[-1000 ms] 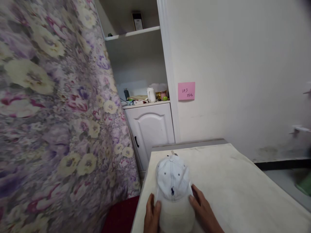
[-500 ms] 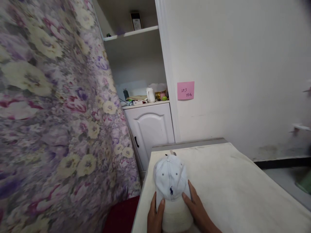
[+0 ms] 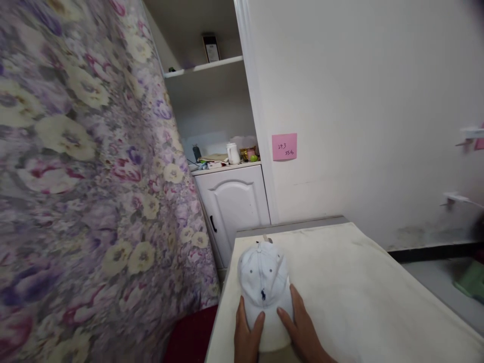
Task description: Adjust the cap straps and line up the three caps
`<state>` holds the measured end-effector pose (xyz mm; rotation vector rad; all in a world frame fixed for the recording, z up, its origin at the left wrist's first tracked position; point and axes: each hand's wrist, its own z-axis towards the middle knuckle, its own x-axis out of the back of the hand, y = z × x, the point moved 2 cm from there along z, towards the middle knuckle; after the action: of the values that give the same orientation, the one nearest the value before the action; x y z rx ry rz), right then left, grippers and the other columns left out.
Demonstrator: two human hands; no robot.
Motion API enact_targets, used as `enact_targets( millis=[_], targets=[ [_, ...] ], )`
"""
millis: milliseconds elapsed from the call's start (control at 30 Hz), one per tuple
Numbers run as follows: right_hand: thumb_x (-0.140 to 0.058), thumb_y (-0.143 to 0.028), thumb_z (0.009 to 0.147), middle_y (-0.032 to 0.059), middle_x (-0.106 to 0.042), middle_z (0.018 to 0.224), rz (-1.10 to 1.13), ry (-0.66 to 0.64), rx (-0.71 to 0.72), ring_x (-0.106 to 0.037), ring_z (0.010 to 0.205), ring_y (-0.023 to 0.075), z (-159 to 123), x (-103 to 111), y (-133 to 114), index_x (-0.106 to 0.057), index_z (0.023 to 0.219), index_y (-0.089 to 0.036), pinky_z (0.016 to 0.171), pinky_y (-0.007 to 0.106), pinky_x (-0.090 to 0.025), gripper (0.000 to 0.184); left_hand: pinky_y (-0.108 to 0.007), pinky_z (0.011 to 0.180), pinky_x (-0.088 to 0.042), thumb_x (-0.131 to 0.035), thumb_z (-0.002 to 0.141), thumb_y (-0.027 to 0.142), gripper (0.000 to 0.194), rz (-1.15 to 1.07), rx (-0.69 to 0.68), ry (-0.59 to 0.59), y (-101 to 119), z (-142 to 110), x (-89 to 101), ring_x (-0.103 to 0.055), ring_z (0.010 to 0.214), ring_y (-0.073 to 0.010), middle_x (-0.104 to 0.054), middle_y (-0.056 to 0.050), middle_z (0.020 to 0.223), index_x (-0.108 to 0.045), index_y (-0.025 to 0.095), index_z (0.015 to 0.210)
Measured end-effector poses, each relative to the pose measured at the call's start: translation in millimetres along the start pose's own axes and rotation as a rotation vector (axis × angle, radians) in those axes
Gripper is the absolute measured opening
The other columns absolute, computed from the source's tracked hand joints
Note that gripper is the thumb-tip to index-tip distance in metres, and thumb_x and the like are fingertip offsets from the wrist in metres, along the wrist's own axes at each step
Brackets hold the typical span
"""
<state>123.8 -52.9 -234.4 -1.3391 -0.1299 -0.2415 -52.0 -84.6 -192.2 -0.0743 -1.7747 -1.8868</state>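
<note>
Cap (image 3: 263,277) between both hands (image 3: 275,330)

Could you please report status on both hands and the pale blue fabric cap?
Left hand, right hand: grip on brim sides, thumbs on top. Pale blue cap, crown up, over cream cloth. Nothing visible between hands and cap.

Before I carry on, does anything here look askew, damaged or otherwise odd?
One thing: a blotchy, discoloured patch low on the wall, above the black skirting at the picture's right, possibly stained or worn paint. The cap, held at its brim by the left hand and right hand, shows no obvious damage.
</note>
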Motion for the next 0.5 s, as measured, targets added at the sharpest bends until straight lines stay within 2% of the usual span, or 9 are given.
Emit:
enact_targets(
  millis=[200,300,400,500],
  targets=[
    [-0.05,-0.05,0.088,0.0253,-0.035,0.16,-0.006,0.035,-0.008,-0.033,0.149,0.0347,-24.0,14.1,13.3,-0.034,0.149,-0.002,0.124,0.05,-0.025,0.08,-0.048,0.125,-0.02,-0.04,0.094,0.053,0.082,0.055,-0.052,0.077,7.6,-12.9,-0.9,-0.025,0.152,-0.0337,-0.026,-0.026,0.164,-0.023,-0.001,0.154],
    [-0.049,-0.05,0.087,0.0265,-0.043,0.155,-0.004,0.048,0.005,-0.038,0.146,0.0363,-33.5,25.3,21.6,-0.044,0.144,-0.001,0.123,0.05,-0.029,0.075,-0.047,0.126,-0.013,-0.046,0.091,0.049,0.085,0.104,-0.113,0.14,13.7,-25.5,-11.1,-0.017,0.154,-0.0344,-0.022,-0.029,0.164,-0.024,-0.006,0.152],
    [-0.049,-0.048,0.085,0.0236,-0.053,0.148,0.009,0.066,0.032,-0.047,0.141,0.0357,-34.6,32.1,28.6,-0.054,0.136,-0.007,0.121,0.05,-0.034,0.065,-0.05,0.126,-0.007,-0.054,0.089,0.043,0.073,0.228,-0.255,0.192,19.0,-40.0,-28.3,-0.013,0.155,-0.0338,-0.03,-0.023,0.164,-0.042,0.004,0.149],
    [-0.053,-0.046,0.082,0.0208,-0.063,0.139,0.034,0.081,0.081,-0.055,0.133,0.0357,-31.8,31.9,31.7,-0.063,0.126,-0.013,0.116,0.053,-0.04,0.057,-0.059,0.121,-0.022,-0.046,0.095,0.033,0.055,0.576,-0.392,0.231,21.8,-48.6,-41.8,-0.026,0.152,-0.0354,-0.038,-0.015,0.162,-0.049,0.018,0.148]
  ],
)
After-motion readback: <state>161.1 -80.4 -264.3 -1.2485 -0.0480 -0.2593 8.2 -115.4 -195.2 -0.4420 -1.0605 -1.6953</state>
